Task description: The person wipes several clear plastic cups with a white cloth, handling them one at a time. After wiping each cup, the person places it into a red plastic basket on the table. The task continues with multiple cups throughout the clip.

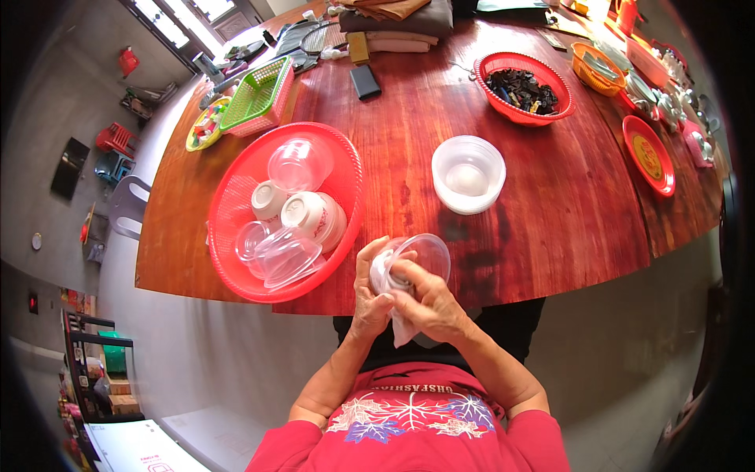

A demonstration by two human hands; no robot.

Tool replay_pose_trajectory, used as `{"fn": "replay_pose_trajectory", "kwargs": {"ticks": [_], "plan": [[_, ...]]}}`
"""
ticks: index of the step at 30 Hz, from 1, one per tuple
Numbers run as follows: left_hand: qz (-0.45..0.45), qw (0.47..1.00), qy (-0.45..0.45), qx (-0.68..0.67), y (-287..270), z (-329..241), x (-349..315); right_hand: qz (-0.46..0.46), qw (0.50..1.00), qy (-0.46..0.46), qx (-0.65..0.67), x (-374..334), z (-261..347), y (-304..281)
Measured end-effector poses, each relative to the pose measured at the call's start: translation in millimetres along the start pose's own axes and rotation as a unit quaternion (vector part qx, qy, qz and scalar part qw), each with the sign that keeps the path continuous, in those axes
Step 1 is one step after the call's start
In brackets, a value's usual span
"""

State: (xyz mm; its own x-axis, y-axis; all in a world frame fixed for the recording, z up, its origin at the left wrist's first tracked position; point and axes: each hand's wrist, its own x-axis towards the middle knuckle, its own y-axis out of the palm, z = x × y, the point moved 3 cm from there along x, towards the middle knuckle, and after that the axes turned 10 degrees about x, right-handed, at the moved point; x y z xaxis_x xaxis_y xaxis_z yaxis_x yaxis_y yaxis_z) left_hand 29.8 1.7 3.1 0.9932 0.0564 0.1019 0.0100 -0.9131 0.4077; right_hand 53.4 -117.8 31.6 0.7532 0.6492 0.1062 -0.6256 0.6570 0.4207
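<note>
At the near edge of the table [566, 228], the left hand [366, 293] has its grip curled around a clear bowl [435, 258]; the right hand [434, 303] has its grip pinching a white cloth [403, 329] against it. A red basket [344, 157] with white bowls [303, 211] sits left, stacked containers [465, 203] farther right.
</note>
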Motion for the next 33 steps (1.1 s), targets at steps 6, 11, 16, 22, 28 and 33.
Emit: {"fn": "replay_pose_trajectory", "kwargs": {"ticks": [6,11,16,22,28,33], "plan": [[-0.019,0.998,-0.046,-0.047,-5,-3,-3,0.097,0.770,-0.134,-0.617,-9,11,-2],[0.007,1.000,-0.018,-0.003,9,-6,2,-0.069,0.710,-0.107,-0.692,-2,10,-4],[0.019,0.999,-0.040,-0.028,-1,1,0,-0.026,0.969,-0.034,-0.245,2,0,0],[-0.030,0.999,-0.041,-0.018,1,9,-4,-0.152,0.860,-0.181,-0.453,15,-11,-2],[-0.017,0.997,-0.081,0.009,0,7,-5,0.080,0.876,-0.077,-0.470,-6,-6,-13],[-0.054,0.997,-0.036,0.045,-5,2,2,0.100,0.975,0.155,-0.121,-27,31,-34]]}}
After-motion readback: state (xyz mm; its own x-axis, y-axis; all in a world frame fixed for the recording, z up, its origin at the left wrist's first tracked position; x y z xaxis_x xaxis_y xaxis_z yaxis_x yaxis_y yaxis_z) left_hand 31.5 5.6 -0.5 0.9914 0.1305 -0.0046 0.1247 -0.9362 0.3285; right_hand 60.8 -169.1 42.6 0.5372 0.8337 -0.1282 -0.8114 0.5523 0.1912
